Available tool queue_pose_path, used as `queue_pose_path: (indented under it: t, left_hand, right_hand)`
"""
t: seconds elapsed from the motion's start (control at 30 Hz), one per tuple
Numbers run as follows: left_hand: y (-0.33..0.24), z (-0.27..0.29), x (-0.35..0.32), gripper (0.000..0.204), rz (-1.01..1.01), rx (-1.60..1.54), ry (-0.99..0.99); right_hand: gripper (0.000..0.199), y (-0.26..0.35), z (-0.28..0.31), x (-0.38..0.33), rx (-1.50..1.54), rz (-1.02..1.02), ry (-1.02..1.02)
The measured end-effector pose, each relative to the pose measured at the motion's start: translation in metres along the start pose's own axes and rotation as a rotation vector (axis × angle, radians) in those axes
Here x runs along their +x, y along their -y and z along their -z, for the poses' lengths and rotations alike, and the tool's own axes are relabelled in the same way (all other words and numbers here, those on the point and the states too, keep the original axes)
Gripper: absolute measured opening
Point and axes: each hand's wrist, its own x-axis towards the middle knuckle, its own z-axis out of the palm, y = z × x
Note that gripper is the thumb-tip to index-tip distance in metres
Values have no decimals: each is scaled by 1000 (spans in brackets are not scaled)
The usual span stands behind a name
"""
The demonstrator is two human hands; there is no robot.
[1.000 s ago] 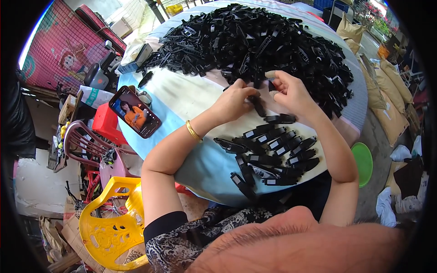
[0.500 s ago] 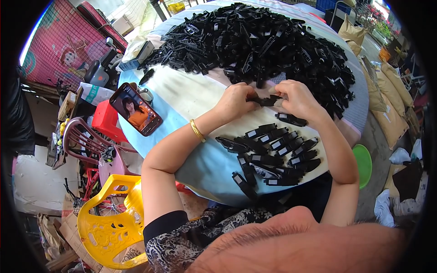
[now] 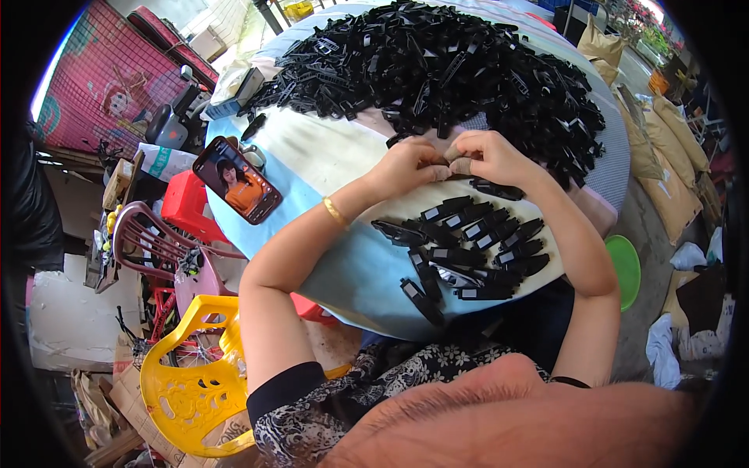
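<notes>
My left hand and my right hand meet fingertip to fingertip over the table, just in front of a big heap of black plastic parts. Both are closed in a pinch around a small black plastic part, mostly hidden by the fingers. Beige coverings wrap some fingertips of the right hand. Directly below that hand lies a single black clip-like piece. Nearer to me, several similar long black pieces with pale rectangles lie in rough rows on the cloth.
A phone showing a video leans at the table's left, by a small box. A yellow plastic chair and a red stool stand to the left. On the right are a green basin and brown sacks.
My fingertips have come closer together, covering the black part that showed between them before. The view has shifted slightly; the rows of pieces look the same.
</notes>
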Motion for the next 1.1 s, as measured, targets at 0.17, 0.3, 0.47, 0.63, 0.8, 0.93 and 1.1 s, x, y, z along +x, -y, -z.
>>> queue_pose_path:
  t: [0.17,0.3,0.47,0.63,0.8,0.93,1.1]
  left_hand:
    - [-18,-3,-74,61,59,-502,34]
    - [-49,-19,-96,74,-103,-2,19]
    - [-84,-62,-83,72,-54,-15,-157]
    - [-111,-93,-70,71,-217,1,-177]
    - [-133,-117,-56,70,-396,13,-111]
    - [-144,-130,-53,84,-523,51,-23]
    - [-146,-130,-46,78,-751,-85,75]
  right_hand:
    - [41,9,3,-22,-57,58,213]
    - [36,21,-3,-42,67,179,146]
    - [38,32,-2,-86,-17,135,36]
    - [39,52,-5,-135,18,42,-151]
    - [50,65,-10,-178,-44,-28,-282]
    - [72,68,-20,-208,14,-110,-406]
    - [79,64,-24,-233,-105,-58,-455]
